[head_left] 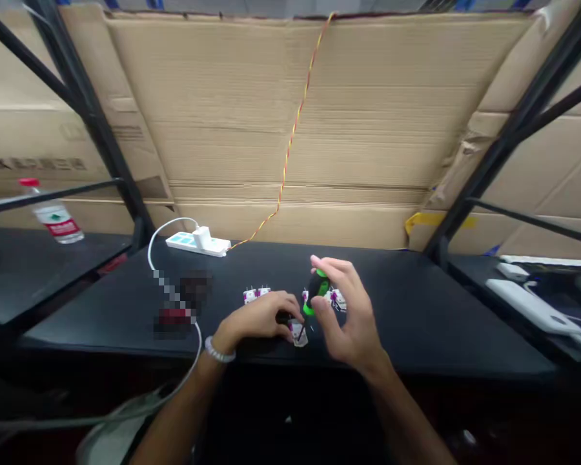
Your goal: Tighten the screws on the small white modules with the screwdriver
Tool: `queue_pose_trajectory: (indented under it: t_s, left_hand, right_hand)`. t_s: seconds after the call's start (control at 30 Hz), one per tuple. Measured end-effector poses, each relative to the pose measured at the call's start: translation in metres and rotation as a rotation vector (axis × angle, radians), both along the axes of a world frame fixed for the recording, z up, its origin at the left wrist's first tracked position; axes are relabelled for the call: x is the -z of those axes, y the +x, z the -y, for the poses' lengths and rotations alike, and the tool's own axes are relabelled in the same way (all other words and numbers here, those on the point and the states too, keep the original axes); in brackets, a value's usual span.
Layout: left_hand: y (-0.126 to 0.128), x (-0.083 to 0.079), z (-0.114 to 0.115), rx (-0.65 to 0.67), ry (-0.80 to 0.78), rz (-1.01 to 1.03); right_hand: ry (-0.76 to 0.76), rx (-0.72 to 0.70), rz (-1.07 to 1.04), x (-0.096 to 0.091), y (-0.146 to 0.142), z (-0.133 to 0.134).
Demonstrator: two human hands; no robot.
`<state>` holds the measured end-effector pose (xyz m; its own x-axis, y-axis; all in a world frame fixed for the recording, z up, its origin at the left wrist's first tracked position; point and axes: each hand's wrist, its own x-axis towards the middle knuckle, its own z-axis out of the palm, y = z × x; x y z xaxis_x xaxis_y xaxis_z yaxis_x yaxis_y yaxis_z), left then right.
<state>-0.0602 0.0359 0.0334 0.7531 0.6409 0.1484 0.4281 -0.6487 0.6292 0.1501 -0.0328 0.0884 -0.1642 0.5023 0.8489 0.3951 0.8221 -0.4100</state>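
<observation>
My right hand [345, 310] grips the black-and-green handle of a screwdriver [318, 284]. The driver is tilted, and its shaft runs down and left toward a small white part with purple bits [298, 333]. My left hand [266, 315] pinches that part at the table's front side, with fingers closed against its left edge. Exactly where the tip touches is too small to tell. Behind my left hand stand similar small white-and-purple parts [256, 295] with thin prongs. More white parts [339, 299] lie behind my right hand, partly hidden by it.
A white power strip [198, 241] with a plugged-in charger sits at the back left; its white cable [198, 336] crosses the black table [416, 329] and hangs off the front edge. A twisted red-yellow wire [290, 145] runs up the cardboard. Black metal posts [503, 135] flank both sides.
</observation>
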Motion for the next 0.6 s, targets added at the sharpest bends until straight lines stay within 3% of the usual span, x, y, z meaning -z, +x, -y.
queue_pose_trajectory:
  t_s: [0.13,0.3,0.47,0.6]
  left_hand:
    - [-0.0003,0.0007,-0.0005,-0.003,-0.014,-0.015]
    - [-0.0006,0.0012,-0.0007,0.033,0.004,0.008]
    - [-0.0010,0.0015,-0.0003,0.000,0.001,0.007]
    - [-0.0006,0.0003,0.0001,0.028,-0.004,0.003]
  right_hand:
    - [0.035,0.099,-0.004,0.0007,0.0000,-0.0021]
    - [-0.046,0.003,0.018,0.0002,0.0001,-0.0010]
    - [0.034,0.087,-0.035,-0.0017,-0.0029,0.0002]
    - [-0.018,0.014,0.011,-0.0024,-0.0030,-0.0003]
